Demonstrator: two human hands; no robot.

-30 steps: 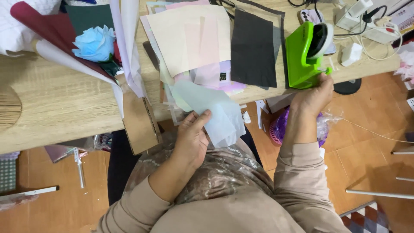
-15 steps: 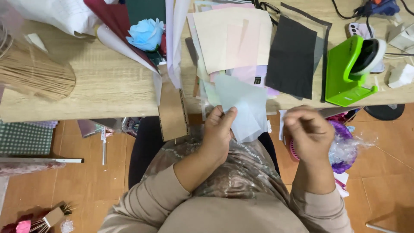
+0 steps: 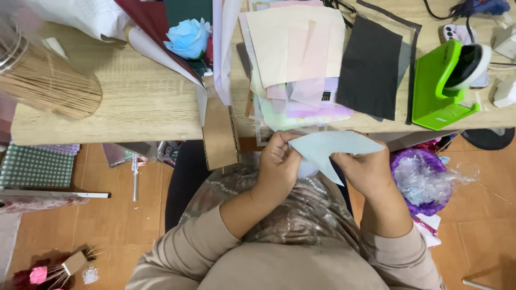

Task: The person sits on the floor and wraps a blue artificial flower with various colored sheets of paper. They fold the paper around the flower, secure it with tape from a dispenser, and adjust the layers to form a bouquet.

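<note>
Your left hand (image 3: 277, 161) and right hand (image 3: 364, 169) — fingers clenched on a pale blue paper sheet (image 3: 328, 150) — have it partly folded; no finished shape yet.

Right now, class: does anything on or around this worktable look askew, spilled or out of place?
Yes. A cardboard strip hangs over the table's front edge, and the paper stack is fanned unevenly, its lowest sheets past the edge. Both hands hold a pale blue sheet.
</note>
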